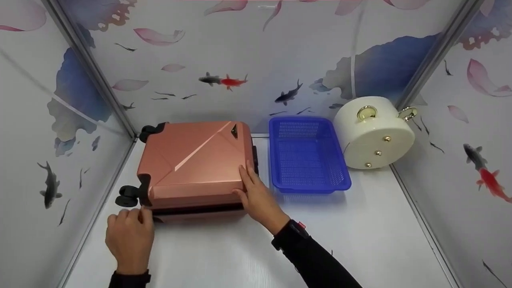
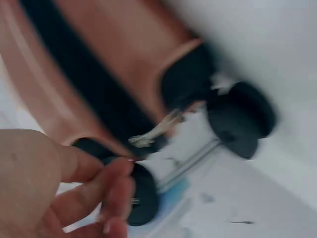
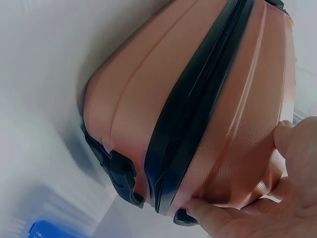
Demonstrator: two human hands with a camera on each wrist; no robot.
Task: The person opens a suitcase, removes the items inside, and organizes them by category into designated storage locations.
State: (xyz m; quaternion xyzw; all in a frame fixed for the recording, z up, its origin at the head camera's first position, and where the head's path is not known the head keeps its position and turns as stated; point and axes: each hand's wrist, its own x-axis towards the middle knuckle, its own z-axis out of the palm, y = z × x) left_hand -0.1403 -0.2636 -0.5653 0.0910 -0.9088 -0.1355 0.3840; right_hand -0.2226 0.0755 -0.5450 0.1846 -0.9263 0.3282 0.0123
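A rose-pink hard-shell suitcase [image 1: 200, 160] lies on its side on the white surface, its black zip seam [image 3: 198, 94] running round the edge. At its near left corner, by the black wheels [image 1: 128, 196], my left hand [image 1: 131, 236] pinches the end of the zip with thumb and curled fingers; the zipper pull is mostly hidden by the fingertips. In the left wrist view a pale strip [image 2: 156, 131] shows at the seam's end beside these fingers. My right hand [image 1: 260, 200] rests on the near right corner of the shell, fingers extended.
A blue plastic basket [image 1: 306, 190] stands right of the suitcase. Beyond it, a cream drum-shaped case [image 1: 360, 148] with gold rings and studs leans at the back right. White panels printed with fish and petals [image 1: 256, 48] wall in the back and both sides.
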